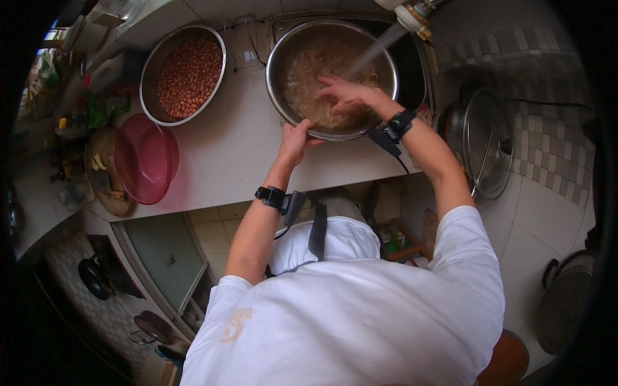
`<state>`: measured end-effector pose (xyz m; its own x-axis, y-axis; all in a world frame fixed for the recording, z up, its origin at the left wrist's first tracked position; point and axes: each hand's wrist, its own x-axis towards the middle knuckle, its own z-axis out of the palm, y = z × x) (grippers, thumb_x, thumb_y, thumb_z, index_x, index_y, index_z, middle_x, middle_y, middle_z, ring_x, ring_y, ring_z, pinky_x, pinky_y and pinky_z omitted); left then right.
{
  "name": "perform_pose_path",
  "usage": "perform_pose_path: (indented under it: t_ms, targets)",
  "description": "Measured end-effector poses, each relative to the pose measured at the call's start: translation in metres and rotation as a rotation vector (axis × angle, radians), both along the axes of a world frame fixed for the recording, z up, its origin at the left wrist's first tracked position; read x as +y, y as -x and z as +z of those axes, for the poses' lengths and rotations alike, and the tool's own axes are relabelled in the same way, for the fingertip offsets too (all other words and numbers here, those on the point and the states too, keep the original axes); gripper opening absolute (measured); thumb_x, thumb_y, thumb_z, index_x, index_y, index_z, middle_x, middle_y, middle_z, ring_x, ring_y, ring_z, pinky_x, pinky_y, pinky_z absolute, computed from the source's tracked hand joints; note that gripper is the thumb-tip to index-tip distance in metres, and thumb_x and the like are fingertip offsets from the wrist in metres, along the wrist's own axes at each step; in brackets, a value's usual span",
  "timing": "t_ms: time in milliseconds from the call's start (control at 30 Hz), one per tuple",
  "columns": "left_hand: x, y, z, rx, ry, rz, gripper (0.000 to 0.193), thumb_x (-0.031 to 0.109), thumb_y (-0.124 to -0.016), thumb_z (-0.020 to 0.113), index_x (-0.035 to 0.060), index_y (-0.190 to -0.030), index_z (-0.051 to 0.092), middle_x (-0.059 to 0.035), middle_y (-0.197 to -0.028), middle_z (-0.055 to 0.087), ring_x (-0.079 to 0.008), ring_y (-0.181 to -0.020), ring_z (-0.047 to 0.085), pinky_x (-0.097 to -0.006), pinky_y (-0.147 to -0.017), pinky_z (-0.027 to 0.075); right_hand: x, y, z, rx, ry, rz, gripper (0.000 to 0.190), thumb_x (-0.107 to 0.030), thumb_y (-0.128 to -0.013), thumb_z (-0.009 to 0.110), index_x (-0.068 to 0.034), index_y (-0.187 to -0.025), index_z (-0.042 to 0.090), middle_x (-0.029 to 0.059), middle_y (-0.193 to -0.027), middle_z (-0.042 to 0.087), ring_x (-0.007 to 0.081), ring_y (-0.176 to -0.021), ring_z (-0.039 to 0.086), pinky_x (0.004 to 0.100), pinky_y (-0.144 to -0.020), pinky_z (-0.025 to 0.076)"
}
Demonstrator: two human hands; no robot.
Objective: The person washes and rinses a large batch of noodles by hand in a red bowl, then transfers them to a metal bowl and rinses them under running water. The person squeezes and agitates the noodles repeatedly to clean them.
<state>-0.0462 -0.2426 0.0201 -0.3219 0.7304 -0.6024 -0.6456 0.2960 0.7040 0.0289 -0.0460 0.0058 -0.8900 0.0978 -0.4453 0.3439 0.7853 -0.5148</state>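
A large stainless steel basin (272,79) sits over the sink. Water (379,48) streams into it from the faucet (411,20), and its surface is churned and frothy. Light brown, stringy material (328,116) shows in the water; what it is I cannot tell. My left hand (296,141) grips the basin's near rim, thumb on top. Fingers spread, my right hand (350,94) is over the basin at the water's surface, beside the stream, with nothing seen in it. Whether its lower fingers dip under is unclear.
Left on the counter (227,159) stands a steel bowl (145,96) of reddish-brown peanuts (190,79). A pink plastic basin (145,161) leans over a round cutting board (126,205) with a knife. At right is a pot with a glass lid (488,144). A wire rack (246,43) lies behind.
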Motion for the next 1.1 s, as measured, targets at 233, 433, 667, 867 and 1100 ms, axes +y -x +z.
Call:
perform_pose_path:
  t_ms: [233, 433, 667, 867, 1100]
  targets:
    - [-0.001, 0.000, -0.003, -0.009, 0.036, -0.011, 0.027, 0.009, -0.079, 0.045, -0.0086, -0.099, 0.050, -0.0143, -0.089, 0.060, -0.0211, -0.074, 0.062, -0.0265, -0.055, 0.055, 0.027, -0.014, -0.005, -0.049, -0.313, -0.348, 0.035, -0.028, -0.077, 0.055, -0.012, -0.109, 0.057, 0.0170, -0.122, 0.043, 0.0373, -0.110, 0.041, 0.0511, -0.089, 0.035]
    - [0.001, -0.002, -0.002, -0.005, 0.008, -0.007, 0.028, 0.010, -0.080, 0.044, -0.0086, -0.101, 0.049, -0.0144, -0.092, 0.059, -0.0218, -0.071, 0.062, -0.0267, -0.056, 0.055, -0.033, -0.002, -0.023, -0.111, -0.090, -0.343, 0.087, -0.052, -0.063, 0.065, -0.018, -0.134, 0.028, 0.0188, -0.135, 0.024, 0.0470, -0.122, 0.020, 0.0630, -0.093, 0.023]
    - [0.000, -0.001, -0.002, -0.004, 0.046, -0.038, 0.028, 0.011, -0.081, 0.043, -0.0076, -0.101, 0.048, -0.0137, -0.090, 0.059, -0.0212, -0.071, 0.062, -0.0265, -0.056, 0.055, 0.000, -0.008, 0.003, -0.182, -0.326, -0.319, 0.083, -0.043, -0.062, 0.069, -0.013, -0.130, 0.031, 0.0240, -0.134, 0.022, 0.0461, -0.116, 0.031, 0.0542, -0.092, 0.032]
    - [0.002, -0.002, -0.002, 0.005, 0.039, -0.019, 0.027, 0.012, -0.081, 0.044, -0.0071, -0.100, 0.048, -0.0131, -0.087, 0.060, -0.0202, -0.070, 0.062, -0.0262, -0.056, 0.055, 0.000, -0.028, 0.012, 0.238, -0.135, -0.291, 0.033, -0.025, -0.075, 0.059, -0.003, -0.100, 0.058, 0.0200, -0.095, 0.056, 0.0338, -0.094, 0.053, 0.0411, -0.076, 0.044]
    - [0.004, -0.002, 0.002, -0.008, 0.076, -0.023, 0.029, 0.009, -0.079, 0.043, -0.0081, -0.102, 0.046, -0.0151, -0.091, 0.059, -0.0227, -0.073, 0.062, -0.0278, -0.054, 0.055, 0.023, -0.050, 0.021, 0.513, -0.302, -0.507, 0.010, -0.007, -0.072, 0.053, -0.003, -0.076, 0.061, 0.0177, -0.068, 0.058, 0.0366, -0.067, 0.057, 0.0413, -0.061, 0.047]
